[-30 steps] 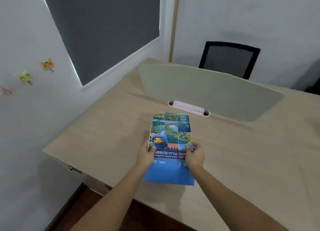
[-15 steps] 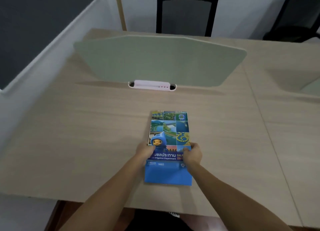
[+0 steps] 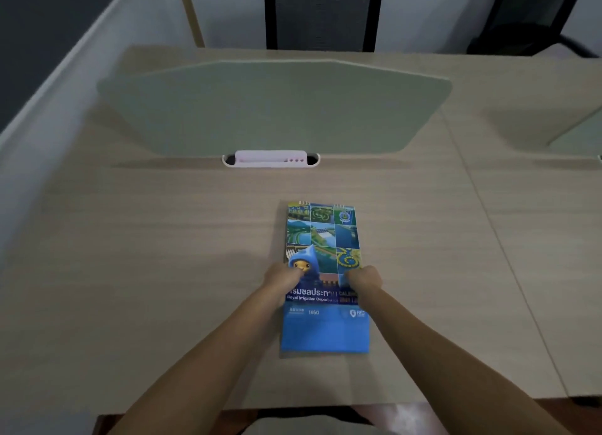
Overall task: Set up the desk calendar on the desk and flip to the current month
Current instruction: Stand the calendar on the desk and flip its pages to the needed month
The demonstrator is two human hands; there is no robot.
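Note:
The desk calendar (image 3: pixel 324 239) lies flat and folded on the wooden desk (image 3: pixel 146 255), its blue picture cover facing up and the spiral binding at the far end. My left hand (image 3: pixel 282 280) grips its left edge about halfway down. On the opposite edge, at the same height, my right hand (image 3: pixel 364 280) holds it with thumb on the cover. The lower blue part of the cover reaches toward the near desk edge.
A pale green divider screen (image 3: pixel 277 108) stands across the desk behind the calendar, with a white cable slot (image 3: pixel 271 159) at its foot. Beyond it stand a black chair (image 3: pixel 322 14) and a second chair (image 3: pixel 534 17) at the far right. A wall runs along the left.
The view has swung right and down, so the desk now fills the frame. Both hands keep their grip, and the calendar has settled flat on the desk a little further in.

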